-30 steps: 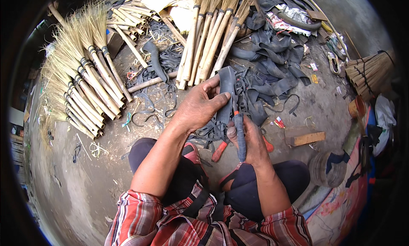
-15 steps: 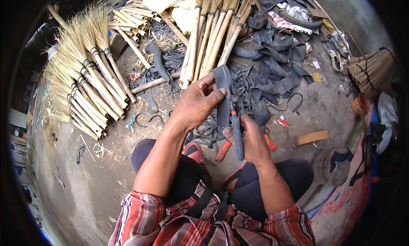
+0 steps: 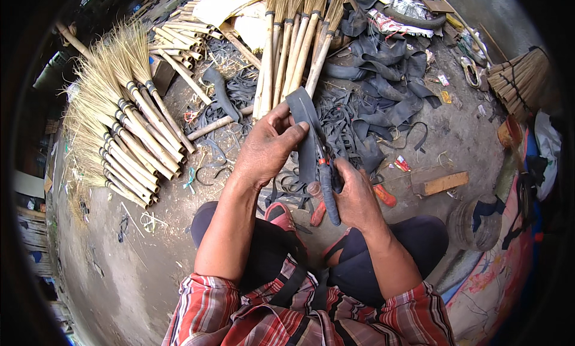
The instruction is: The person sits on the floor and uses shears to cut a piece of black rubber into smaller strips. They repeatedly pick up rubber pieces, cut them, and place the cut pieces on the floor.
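Pinched between the thumb and fingers of my left hand point(image 3: 272, 145) is a flat strip of black rubber point(image 3: 307, 157), held upright before me. My right hand point(image 3: 358, 197) grips a pair of scissors point(image 3: 327, 187) with dark wrapped handles and a bit of red near the pivot. Their blades point away from me and lie along the right side of the strip; whether they are closed on it is hard to see. Beneath both hands, a heap of thin black rubber strips point(image 3: 338, 115) covers the ground.
Grass brooms point(image 3: 135, 136) with pale handles lie in a row at left; more brooms point(image 3: 293, 58) lie ahead. Wider rubber pieces point(image 3: 386, 88) are piled at far right of them. A wooden block point(image 3: 446, 183) and a red-handled tool point(image 3: 384, 195) rest on the floor at right.
The rubber strip's far end has tipped leftward, and the scissors have tilted the same way with it. Both hands keep their holds. The whole view has shifted slightly.
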{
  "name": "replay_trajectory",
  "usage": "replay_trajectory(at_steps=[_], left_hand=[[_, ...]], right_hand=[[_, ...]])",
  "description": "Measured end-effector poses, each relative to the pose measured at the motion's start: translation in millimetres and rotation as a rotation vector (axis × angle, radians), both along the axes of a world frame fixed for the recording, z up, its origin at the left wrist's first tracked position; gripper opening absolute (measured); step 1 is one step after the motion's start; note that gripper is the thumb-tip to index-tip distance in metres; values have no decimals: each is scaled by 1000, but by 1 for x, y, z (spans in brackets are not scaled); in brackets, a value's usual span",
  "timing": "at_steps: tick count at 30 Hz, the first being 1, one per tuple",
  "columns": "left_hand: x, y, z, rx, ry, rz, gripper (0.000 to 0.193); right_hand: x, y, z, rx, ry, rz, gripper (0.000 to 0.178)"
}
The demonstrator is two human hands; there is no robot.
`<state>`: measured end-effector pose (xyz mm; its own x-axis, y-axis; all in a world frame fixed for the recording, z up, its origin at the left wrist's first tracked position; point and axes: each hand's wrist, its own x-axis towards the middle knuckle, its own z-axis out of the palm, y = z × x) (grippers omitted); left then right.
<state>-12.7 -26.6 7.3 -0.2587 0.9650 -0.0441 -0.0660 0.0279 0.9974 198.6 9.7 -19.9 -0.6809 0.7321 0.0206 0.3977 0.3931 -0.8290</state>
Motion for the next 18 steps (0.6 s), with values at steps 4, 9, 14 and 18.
replay_trajectory(at_steps=[4, 9, 14, 18], left_hand=[[9, -4, 0, 15, 11, -72, 37], [6, -1, 4, -6, 26, -54, 30], [3, -1, 10, -4, -153, 42, 38], [8, -2, 8, 7, -137, 29, 47]], right_hand=[[0, 2, 1, 256, 20, -57, 48], [3, 1, 0, -144, 48, -83, 47], [3, -4, 2, -61, -44, -52, 47], [-4, -4, 2, 321, 111, -84, 58]])
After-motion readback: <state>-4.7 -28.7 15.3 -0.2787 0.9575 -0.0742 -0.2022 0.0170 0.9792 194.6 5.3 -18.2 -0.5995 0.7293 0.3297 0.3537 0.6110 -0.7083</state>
